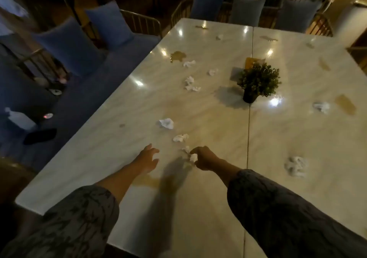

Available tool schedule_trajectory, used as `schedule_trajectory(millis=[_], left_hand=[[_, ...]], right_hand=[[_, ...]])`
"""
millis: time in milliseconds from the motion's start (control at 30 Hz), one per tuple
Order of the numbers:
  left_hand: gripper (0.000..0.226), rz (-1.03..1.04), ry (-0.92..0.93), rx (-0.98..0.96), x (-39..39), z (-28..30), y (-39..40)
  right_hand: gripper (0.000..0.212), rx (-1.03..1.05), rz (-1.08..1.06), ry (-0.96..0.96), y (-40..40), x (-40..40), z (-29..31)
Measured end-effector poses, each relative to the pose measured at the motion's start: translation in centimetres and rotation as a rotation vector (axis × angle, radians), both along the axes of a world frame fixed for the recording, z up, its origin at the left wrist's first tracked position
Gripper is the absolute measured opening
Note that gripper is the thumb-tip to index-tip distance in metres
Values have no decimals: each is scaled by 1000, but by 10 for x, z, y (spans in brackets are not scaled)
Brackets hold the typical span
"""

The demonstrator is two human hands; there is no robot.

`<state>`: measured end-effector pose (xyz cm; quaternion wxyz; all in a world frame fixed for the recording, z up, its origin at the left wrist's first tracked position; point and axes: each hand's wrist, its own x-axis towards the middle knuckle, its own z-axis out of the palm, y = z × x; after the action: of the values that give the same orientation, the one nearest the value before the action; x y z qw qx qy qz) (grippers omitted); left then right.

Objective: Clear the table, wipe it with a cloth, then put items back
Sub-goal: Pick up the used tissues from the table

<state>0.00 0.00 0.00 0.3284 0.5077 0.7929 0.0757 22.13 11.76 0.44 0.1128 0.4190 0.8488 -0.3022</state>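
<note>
A long pale marble table [123, 158] fills the view, strewn with several crumpled white tissues. My right hand [205, 158] pinches one small tissue [193, 157] just above the near table surface. Another crumpled tissue [180, 138] lies a little beyond it, and a larger one [167, 123] farther on. My left hand [148, 157] hovers over the table to the left with fingers spread, holding nothing. A small potted plant [258, 82] stands at the table's middle. More tissues lie at the right [296, 166] and the far middle [189, 81].
Brown liquid spills mark the table at the far left [178, 56], at the right [345, 104] and near my left forearm [151, 181]. A blue cushioned bench [83, 91] runs along the left side. Blue-cushioned chairs [248, 11] stand at the far end.
</note>
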Motion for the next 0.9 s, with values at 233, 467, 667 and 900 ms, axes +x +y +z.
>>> schedule_trajectory(millis=[233, 467, 667, 900], left_hand=[[61, -160, 44, 18, -38, -23, 65], [89, -77, 28, 62, -53, -44, 125], [88, -205, 130, 78, -68, -63, 152], [53, -329, 234, 180, -59, -72, 151]], right_hand=[[36, 47, -124, -17, 16, -35, -25], [34, -23, -206, 29, 16, -29, -57], [20, 35, -325, 183, -1, -23, -75], [11, 129, -643, 294, -3, -29, -91]])
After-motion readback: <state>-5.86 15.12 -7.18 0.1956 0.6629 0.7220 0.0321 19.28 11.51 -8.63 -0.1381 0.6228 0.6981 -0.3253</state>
